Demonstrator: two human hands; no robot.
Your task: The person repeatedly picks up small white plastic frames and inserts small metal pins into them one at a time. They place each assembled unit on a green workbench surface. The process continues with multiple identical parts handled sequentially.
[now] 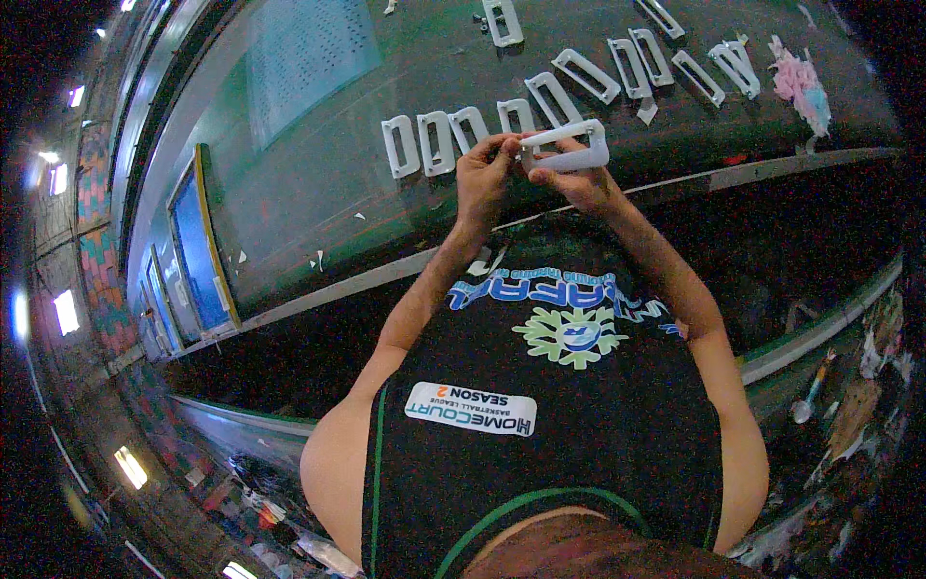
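Note:
A white rectangular plastic frame [599,145] with a long slot is held up over the near edge of the green table. My right hand [583,187] grips it from below, thumb along its near side and fingers behind it. At the frame's left end my left hand [485,176] is closed, with thumb and fingertips pinched together. Whether a small piece sits between those fingertips is too fine to make out. Just beyond my hands, similar white frames [399,148] lie in a slanting row on the table.
On the green table [318,193] are a translucent perforated sheet [313,63], a pink and pale blue cloth [801,85] and small white scraps [315,261]. More white frames [503,23] lie farther back. Blue panels with yellow edging [201,246] stand at the left.

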